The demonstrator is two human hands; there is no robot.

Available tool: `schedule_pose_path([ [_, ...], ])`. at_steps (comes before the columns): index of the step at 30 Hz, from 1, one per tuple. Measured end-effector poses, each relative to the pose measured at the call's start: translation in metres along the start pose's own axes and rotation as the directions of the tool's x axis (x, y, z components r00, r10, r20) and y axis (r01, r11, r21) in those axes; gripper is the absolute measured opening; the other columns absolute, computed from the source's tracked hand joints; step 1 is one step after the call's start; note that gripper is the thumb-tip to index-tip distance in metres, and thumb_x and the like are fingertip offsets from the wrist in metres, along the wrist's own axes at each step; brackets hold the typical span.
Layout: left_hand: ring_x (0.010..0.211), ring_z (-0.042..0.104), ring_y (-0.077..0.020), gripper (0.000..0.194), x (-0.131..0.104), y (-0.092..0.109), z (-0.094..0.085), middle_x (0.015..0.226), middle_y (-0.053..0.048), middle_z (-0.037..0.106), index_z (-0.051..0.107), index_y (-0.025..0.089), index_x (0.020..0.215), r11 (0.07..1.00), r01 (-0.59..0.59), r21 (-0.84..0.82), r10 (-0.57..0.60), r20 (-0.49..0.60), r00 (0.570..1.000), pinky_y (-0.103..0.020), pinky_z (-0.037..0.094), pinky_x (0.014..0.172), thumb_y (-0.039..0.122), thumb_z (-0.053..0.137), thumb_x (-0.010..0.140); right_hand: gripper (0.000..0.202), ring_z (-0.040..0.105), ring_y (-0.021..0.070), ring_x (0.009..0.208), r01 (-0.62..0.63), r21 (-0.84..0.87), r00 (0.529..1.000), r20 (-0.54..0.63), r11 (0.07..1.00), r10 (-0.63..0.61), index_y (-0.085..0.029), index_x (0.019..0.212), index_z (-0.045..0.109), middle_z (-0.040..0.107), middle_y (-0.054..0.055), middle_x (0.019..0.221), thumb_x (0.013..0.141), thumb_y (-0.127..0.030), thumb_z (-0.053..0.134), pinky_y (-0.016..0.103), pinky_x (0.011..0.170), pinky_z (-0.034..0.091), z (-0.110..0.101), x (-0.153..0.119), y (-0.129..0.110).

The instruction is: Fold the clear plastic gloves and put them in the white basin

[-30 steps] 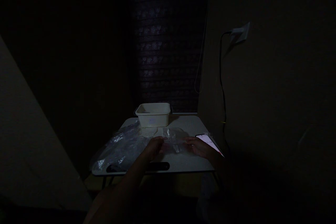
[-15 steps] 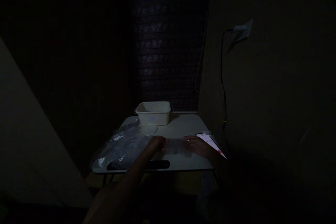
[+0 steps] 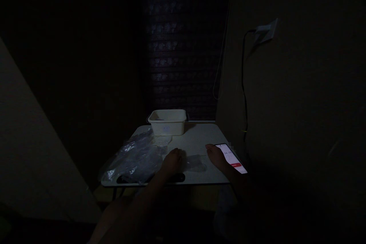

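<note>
A small clear plastic bag (image 3: 195, 163) lies on the pale folding table (image 3: 197, 137), between my two hands. My left hand (image 3: 172, 161) is at its left edge, fingers curled in and seemingly closed on that edge; the dim light blurs the grip. To the right, my right hand (image 3: 216, 156) is apart from the bag, fingers loosely extended and nothing visible in them. Just beyond that hand is a lit phone (image 3: 233, 159). Left of my left hand spreads a heap of crinkled clear plastic (image 3: 134, 158).
A white rectangular tub (image 3: 167, 127) with side handles stands at the table's back. A dark handle slot (image 3: 178, 177) cuts the front edge. On the right wall a cable (image 3: 243, 80) hangs from an outlet (image 3: 265, 30). A dark blind (image 3: 180, 53) covers the back.
The plastic bag, held up between both hands before, now lies lower on the table. My right hand has let go and moved slightly right; my left hand has turned and curled.
</note>
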State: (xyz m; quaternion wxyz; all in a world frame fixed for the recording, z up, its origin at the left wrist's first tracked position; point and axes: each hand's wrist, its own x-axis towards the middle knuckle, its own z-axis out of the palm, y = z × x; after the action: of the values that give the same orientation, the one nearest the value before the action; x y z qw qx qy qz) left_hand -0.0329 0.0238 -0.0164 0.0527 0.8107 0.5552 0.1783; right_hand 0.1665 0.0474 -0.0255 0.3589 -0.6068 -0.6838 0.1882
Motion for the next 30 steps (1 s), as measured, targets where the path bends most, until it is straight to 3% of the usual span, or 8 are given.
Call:
schedule_pose_path([
  [3,0.109,0.023,-0.0189,0.040,-0.006,0.008,0.011,0.118,-0.012,0.031,0.030,0.009,0.113,0.980,-0.117,0.159,0.106,0.074,0.992,-0.032,0.022,0.086,0.022,0.023,0.076,0.036,0.040,0.0147,0.097,0.288,-0.248,0.957,0.059,0.925,-0.283,-0.012,0.101,0.045,0.047,0.009,0.105,0.071,-0.018,0.027,0.027,0.083,0.029,0.010,-0.011,-0.014],
  [7,0.111,0.017,-0.0211,0.045,-0.012,0.013,0.021,0.123,-0.011,0.023,0.022,0.009,0.117,0.961,-0.103,0.258,0.073,0.121,0.990,-0.039,0.018,0.087,0.030,0.016,0.078,0.040,0.028,0.0150,0.107,0.511,-0.392,0.859,0.261,0.765,-0.440,-0.011,0.110,0.036,0.038,0.009,0.115,0.076,-0.025,0.022,0.030,0.088,0.020,0.032,-0.026,-0.028],
  [15,0.113,0.012,-0.0216,0.050,-0.017,0.008,0.030,0.124,-0.011,0.020,0.017,0.009,0.119,0.924,-0.163,0.345,0.106,0.180,0.978,-0.043,0.013,0.088,0.032,0.019,0.075,0.052,0.015,0.0177,0.113,0.519,-0.458,0.852,0.349,0.722,-0.391,-0.012,0.117,0.026,0.027,0.008,0.122,0.077,-0.039,0.005,0.041,0.090,0.003,0.050,-0.038,-0.039],
  [30,0.113,0.009,-0.0238,0.049,-0.020,0.003,0.036,0.125,-0.012,0.016,0.020,0.009,0.118,0.920,-0.121,0.372,0.058,0.176,0.983,-0.046,0.012,0.086,0.033,0.017,0.075,0.057,0.014,0.0195,0.113,0.484,-0.460,0.864,0.386,0.745,-0.323,-0.008,0.117,0.024,0.024,0.012,0.122,0.076,-0.042,0.004,0.043,0.089,0.000,0.048,-0.048,-0.036],
])
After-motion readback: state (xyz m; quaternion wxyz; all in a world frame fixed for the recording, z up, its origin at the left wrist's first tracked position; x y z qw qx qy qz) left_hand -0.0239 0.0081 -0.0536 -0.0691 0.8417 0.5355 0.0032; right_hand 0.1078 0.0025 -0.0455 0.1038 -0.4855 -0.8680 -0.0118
